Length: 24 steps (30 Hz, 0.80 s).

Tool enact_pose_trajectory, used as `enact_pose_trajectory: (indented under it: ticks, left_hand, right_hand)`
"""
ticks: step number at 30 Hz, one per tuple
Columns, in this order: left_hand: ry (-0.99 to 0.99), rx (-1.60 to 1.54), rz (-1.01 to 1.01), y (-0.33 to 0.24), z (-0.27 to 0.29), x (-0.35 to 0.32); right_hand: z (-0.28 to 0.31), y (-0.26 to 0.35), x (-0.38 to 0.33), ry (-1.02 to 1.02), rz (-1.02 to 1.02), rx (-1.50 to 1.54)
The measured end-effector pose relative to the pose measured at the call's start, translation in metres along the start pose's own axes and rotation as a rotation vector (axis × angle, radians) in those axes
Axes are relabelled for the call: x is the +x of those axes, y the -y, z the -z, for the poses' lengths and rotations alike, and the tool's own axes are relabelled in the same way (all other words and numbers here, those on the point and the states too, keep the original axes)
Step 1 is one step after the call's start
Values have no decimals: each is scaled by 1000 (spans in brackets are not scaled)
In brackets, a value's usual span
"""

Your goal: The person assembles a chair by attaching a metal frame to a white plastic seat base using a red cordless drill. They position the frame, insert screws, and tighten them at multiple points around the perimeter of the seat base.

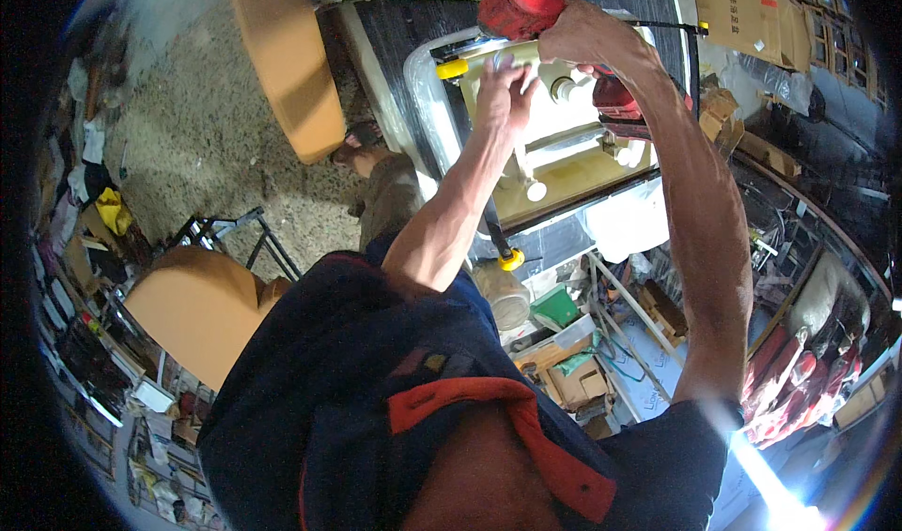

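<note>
At the far end of the bench (404, 23), you are gripping a red power drill (526, 3) in your right hand (587, 35), fingers closed around its body. It is likely heavy and rigid; the grip is the sound hold. Your left hand (503, 89) is pressing, fingers partly curled, on the pale wooden frame (564, 179) just below the drill.

Bright, uneven light with heavy fisheye bending

Harsh white glare flares at the lower right corner; the speckled stone floor (202, 136) washes out upper left, edges fall black, and rim detail smears soft.
</note>
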<state>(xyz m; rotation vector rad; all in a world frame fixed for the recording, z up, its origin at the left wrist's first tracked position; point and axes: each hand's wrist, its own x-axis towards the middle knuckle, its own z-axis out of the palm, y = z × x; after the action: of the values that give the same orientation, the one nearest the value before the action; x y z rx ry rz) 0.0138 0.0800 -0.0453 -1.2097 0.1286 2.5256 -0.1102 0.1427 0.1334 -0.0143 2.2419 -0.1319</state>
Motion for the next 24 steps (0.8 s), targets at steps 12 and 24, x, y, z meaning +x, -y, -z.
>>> enact_pose_trajectory:
  ticks: [12, 24]
  left_hand:
    - [92, 69, -181, 16, -4, 61]
    - [37, 168, -337, 25, 1, 69]
  right_hand:
    - [6, 4, -7, 5, 4, 50]
    - [-2, -4, 5, 7, 38, 34]
